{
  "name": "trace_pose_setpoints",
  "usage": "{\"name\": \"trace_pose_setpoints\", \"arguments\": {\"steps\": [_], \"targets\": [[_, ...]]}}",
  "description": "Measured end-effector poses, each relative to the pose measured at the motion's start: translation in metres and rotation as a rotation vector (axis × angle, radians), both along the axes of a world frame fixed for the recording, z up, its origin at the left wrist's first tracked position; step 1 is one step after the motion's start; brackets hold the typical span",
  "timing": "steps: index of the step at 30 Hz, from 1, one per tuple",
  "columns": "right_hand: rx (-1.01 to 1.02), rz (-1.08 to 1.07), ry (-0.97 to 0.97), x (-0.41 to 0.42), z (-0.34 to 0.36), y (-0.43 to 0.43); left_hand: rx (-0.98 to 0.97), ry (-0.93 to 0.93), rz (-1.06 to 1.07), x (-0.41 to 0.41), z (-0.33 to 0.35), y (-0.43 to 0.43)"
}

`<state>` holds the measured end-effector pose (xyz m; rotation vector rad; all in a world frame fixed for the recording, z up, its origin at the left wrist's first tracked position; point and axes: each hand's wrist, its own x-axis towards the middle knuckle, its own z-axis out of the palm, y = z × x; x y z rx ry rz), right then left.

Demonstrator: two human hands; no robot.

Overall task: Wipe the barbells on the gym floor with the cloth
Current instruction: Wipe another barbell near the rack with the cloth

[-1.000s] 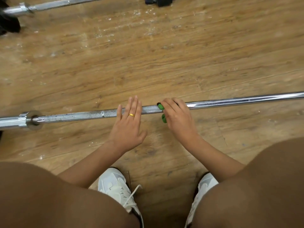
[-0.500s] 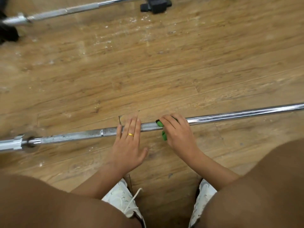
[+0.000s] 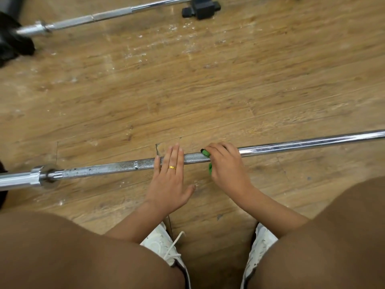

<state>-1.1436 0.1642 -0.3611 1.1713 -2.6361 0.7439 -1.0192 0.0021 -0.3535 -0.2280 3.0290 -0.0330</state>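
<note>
Left hand (image 3: 169,180) lies flat with straight fingers on the bar (image 3: 129,166), steadying it, while right hand (image 3: 226,165) wraps the cloth (image 3: 206,153), seemingly around the shaft, to wipe.

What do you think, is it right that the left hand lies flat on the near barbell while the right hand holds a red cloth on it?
Not quite: the cloth is green, not red, as the head view shows. The rest holds: the left hand lies flat on the near barbell while the right hand holds the cloth on it.
</note>
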Motion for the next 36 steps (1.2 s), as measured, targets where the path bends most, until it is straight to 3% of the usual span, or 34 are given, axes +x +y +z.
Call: {"name": "trace_pose_setpoints", "arguments": {"steps": [7,13,22,29,36], "targets": [[0.175,0.207,0.038,-0.013,0.005,-0.013,0.011,-0.020,-0.036,-0.012,0.004,-0.013],[0.179,0.103,-0.003,-0.034,0.004,-0.012,0.083,-0.049,-0.016,-0.029,0.010,-0.023],[0.174,0.230,0.060,-0.062,0.000,-0.026,0.122,-0.078,-0.006,-0.059,0.013,-0.040],[0.127,0.107,0.040,-0.083,0.000,-0.051,0.095,-0.078,-0.013,-0.087,0.013,-0.060],[0.146,0.221,0.101,-0.123,-0.004,-0.047,0.115,-0.092,-0.015,-0.116,0.015,-0.076]]}}
